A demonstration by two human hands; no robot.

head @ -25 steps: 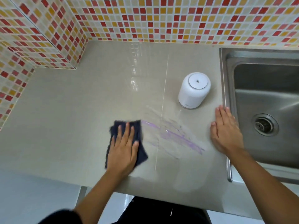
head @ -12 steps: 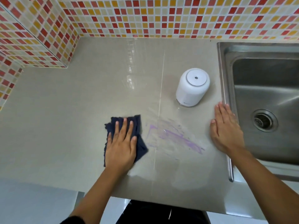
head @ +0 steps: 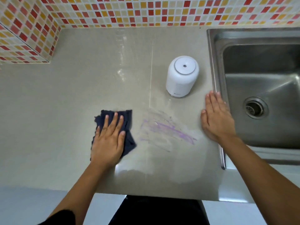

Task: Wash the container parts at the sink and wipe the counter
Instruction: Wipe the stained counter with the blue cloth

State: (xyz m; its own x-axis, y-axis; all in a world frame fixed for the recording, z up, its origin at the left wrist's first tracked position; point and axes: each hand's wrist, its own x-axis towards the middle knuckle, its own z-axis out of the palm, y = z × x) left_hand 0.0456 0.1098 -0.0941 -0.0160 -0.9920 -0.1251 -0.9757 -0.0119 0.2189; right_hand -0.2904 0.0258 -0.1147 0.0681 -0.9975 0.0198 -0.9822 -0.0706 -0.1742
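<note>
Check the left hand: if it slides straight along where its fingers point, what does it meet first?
Nothing close. The left hand, flat on the dark cloth, points up the counter toward the mosaic wall. The purple smear and white container lie to its right, likely off that line.

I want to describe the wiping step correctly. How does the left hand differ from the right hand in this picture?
The left hand presses on a dark blue cloth; the right hand lies bare on the counter. The left hand is left of the purple smear; the right hand is right of it, beside the sink rim. Both are flat, palm down.
</note>
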